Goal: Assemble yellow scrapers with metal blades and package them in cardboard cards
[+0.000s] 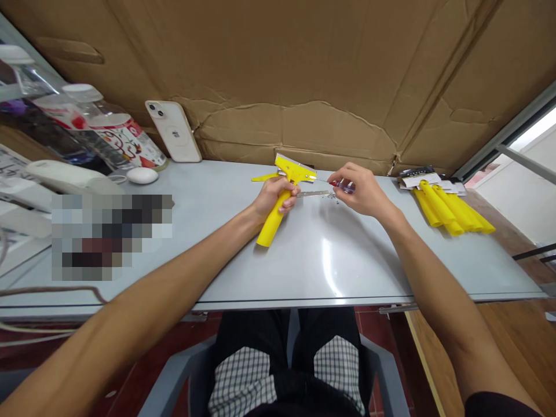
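Note:
My left hand [273,197] grips the handle of a yellow plastic scraper [278,211], whose flat head [295,169] points up and away from me. My right hand [362,188] holds a small screwdriver with a red and clear handle [343,186]; its thin shaft reaches left to the scraper's head. A metal blade strip [313,194] and a few small screws [332,196] lie on the grey table [330,255] between my hands. A yellow flat part [264,177] lies just behind my left hand.
Several yellow scraper handles [447,211] lie at the right with small packets [419,175] behind them. A white phone [172,131] leans on the cardboard wall [304,75]. Plastic bottles [108,127], a white mouse [142,175] and a white device [65,176] sit at the left.

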A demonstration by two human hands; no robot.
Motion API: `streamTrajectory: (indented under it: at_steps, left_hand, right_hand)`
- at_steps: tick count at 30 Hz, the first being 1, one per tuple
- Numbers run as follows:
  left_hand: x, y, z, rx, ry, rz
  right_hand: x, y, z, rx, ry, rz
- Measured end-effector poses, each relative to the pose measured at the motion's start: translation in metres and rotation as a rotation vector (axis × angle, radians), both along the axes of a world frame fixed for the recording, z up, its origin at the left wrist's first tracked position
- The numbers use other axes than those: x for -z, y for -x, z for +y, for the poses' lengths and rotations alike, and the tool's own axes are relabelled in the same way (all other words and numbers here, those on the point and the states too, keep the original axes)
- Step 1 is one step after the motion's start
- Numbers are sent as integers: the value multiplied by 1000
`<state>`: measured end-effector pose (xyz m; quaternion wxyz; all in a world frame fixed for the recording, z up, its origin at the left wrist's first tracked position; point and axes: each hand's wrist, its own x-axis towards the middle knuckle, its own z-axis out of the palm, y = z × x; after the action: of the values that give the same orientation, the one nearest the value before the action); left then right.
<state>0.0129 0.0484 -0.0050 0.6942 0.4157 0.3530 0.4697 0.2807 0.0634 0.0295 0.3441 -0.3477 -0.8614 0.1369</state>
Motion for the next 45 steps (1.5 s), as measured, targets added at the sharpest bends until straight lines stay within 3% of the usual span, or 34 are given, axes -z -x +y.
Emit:
streamTrajectory:
  at_steps: [8,17,30,45]
  left_hand:
    - [1,-1,-1,-21,32,-40]
    - [0,-1,-2,-1,-34,3]
    - [10,-14,-5,-107,-69,8]
    - [6,-22,-8,-152,-98,92]
  right_hand:
    - [1,0,0,17,-2,6]
    - [0,0,0,26,-18,5]
    - [3,-3,5,41,-20,-42]
    - [2,-4,3,45,-10,-49]
